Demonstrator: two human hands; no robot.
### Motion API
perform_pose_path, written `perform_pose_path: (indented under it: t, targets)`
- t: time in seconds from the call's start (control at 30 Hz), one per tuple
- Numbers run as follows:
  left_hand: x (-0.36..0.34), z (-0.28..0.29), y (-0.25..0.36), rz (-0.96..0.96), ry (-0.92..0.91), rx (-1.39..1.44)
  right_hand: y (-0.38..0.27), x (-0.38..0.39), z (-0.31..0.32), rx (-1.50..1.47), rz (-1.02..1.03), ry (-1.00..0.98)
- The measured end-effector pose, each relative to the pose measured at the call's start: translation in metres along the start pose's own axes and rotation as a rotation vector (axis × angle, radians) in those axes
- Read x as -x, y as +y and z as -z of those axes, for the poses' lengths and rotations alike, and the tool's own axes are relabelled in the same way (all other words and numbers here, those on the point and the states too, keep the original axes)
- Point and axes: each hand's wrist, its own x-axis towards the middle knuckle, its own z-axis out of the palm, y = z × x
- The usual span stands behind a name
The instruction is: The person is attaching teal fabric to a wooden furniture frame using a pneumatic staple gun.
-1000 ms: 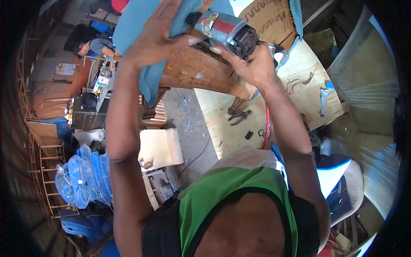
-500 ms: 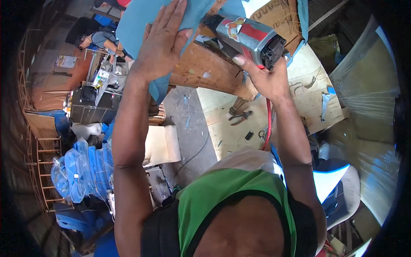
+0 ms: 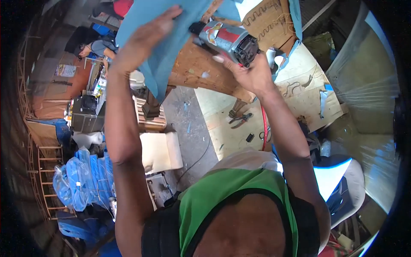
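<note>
A grey and red pneumatic staple gun [image 3: 227, 42] with a red hose [image 3: 264, 124] is gripped in my right hand [image 3: 254, 77]. Its nose points left, close to the edge of a blue fabric sheet [image 3: 147, 17]. The fabric lies over a brown wooden furniture frame [image 3: 195, 77], and one pointed corner hangs down at the left. Over the fabric's left part is my left hand [image 3: 143, 45], fingers stretched out and blurred by motion. Nothing shows in it, and whether it touches the fabric I cannot tell.
Pliers [image 3: 241, 121] lie on a pale board [image 3: 220, 137] below the frame. Clear plastic sheeting [image 3: 372, 85] hangs at the right. Blue wrapped bundles [image 3: 81, 180] stand at the left, near a wooden ladder [image 3: 48, 184]. Another person [image 3: 98, 48] bends over equipment at the far left.
My left hand has moved left from its flat position on the fabric, uncovering more of it. The staple gun, in my right hand, has shifted left along the fabric's edge.
</note>
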Motion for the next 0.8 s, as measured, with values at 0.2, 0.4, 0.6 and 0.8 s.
perform_pose_path:
  t: [0.2, 0.4, 0.6, 0.8]
  targets:
    - [-0.001, -0.039, -0.022, 0.053, 0.357, -0.359, -0.033, 0.008, 0.013, 0.046, -0.091, -0.104]
    - [0.019, -0.048, -0.003, -0.082, 0.323, -0.345, -0.032, 0.016, 0.017, -0.053, 0.051, -0.026]
    - [0.029, -0.046, 0.042, 0.132, 0.187, -0.390, -0.025, 0.015, 0.006, -0.111, 0.107, -0.037]
    - [0.026, -0.053, 0.033, -0.086, 0.318, -0.418, 0.005, 0.013, -0.016, 0.005, 0.238, 0.076]
